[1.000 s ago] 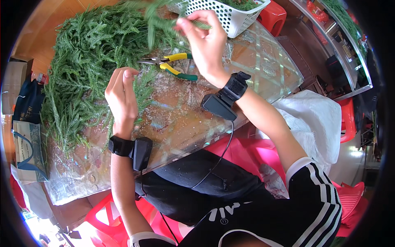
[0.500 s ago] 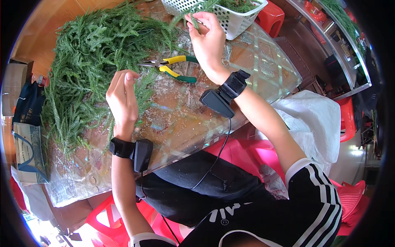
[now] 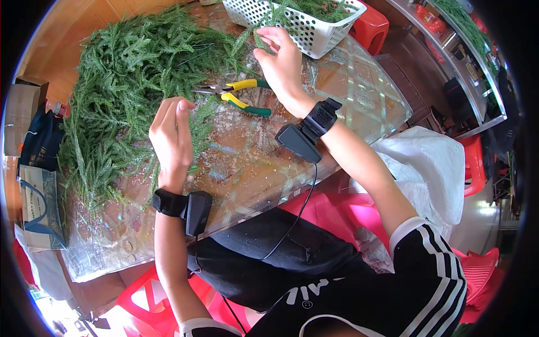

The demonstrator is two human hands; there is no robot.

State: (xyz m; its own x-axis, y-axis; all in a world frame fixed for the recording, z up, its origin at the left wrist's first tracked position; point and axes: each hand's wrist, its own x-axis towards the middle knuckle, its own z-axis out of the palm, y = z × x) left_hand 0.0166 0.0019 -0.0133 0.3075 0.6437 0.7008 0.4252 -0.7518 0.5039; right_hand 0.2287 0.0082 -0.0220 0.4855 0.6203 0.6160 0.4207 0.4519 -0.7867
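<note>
My right hand (image 3: 284,66) is near the front of the white perforated basket (image 3: 317,35), thumb and fingers pinched on a green artificial pine sprig (image 3: 259,41). Part of that sprig overlaps other greenery, so its full length is hard to make out. My left hand (image 3: 173,135) hovers at the right edge of a big heap of pine sprigs (image 3: 135,73). Its fingers are drawn together with the thumb against them; whatever they hold, if anything, is hidden. Between my hands lie pliers (image 3: 238,95) with yellow and green handles, jaws pointing left and handles spread.
More green sprigs (image 3: 325,8) fill the basket. Whitish flecks cover the clear-topped table (image 3: 247,163). A red stool (image 3: 370,27) stands behind the basket, and paper bags (image 3: 40,208) sit at the left edge. A cable (image 3: 297,216) runs from my right wrist device.
My right hand has drawn slightly nearer, away from the basket, with the sprig still pinched. The left hand has shifted only a little, its fingers still together. The pliers stay put.
</note>
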